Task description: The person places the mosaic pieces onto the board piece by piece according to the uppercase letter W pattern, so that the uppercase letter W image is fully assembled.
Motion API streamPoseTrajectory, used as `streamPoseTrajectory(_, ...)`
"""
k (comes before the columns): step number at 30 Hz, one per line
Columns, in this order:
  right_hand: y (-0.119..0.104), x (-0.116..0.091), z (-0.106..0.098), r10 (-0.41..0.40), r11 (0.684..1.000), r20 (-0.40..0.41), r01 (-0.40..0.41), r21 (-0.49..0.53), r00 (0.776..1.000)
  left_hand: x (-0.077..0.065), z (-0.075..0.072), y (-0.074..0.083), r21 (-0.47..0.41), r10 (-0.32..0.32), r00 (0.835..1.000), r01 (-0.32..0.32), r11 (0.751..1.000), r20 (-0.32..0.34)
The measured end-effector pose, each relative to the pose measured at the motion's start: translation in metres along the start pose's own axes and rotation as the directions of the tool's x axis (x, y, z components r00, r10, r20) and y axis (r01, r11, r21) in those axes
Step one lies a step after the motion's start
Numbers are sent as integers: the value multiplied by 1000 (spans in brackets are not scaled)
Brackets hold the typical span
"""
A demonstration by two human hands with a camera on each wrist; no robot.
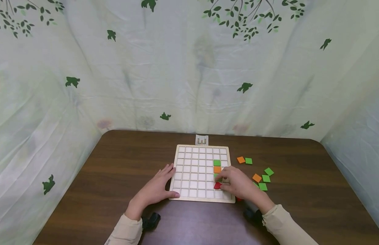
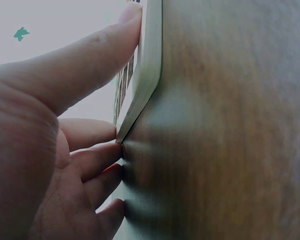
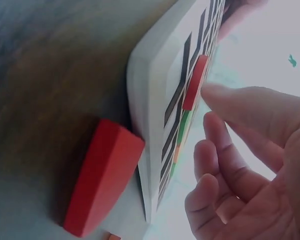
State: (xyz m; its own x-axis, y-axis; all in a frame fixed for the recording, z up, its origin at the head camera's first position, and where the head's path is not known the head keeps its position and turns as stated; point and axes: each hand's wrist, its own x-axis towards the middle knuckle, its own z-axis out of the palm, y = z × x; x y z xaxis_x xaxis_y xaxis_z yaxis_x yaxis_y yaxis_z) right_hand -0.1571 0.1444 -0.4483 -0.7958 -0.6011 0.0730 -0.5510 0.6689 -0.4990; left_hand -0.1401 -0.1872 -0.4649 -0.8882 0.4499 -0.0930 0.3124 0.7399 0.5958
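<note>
The wooden-framed grid board [image 1: 194, 169] lies flat on the table, its squares white. My left hand [image 1: 157, 186] rests at its front left corner, thumb on the rim and fairly straight fingers against the left side. Over the right part of the board is my right hand [image 1: 240, 182]. Its thumb touches or nearly touches a red tile [image 3: 195, 82], which looks slightly askew on a square; the other fingers are bent and apart from it. Beyond that tile, green [image 1: 217, 162] and orange [image 1: 217, 169] tiles sit in the same column, one green tile partly covered by the fingers.
Loose green [image 1: 266, 178] and orange [image 1: 257, 178] tiles lie on the table right of the board. A red block [image 3: 104, 177] stands beside its front right corner. Behind the board is a small printed card [image 1: 202, 140]. A patterned curtain [image 1: 183, 75] surrounds the table.
</note>
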Motion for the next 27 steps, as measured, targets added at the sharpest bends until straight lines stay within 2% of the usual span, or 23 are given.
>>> streamPoseTrajectory(12, 6, 5, -4, -44, 999, 63, 44, 6, 997, -3, -2, 3, -13, 15, 1000, -15, 1000, -11)
streamPoseTrajectory(19, 3, 5, -5, -35, 999, 94, 34, 15, 995, -2, -1, 2, -3, 16, 1000, -16, 1000, -7)
streamPoseTrajectory(27, 2, 7, -6, -72, 997, 98, 74, -15, 993, -3, -2, 2, 8, 7, 1000, -7, 1000, -7)
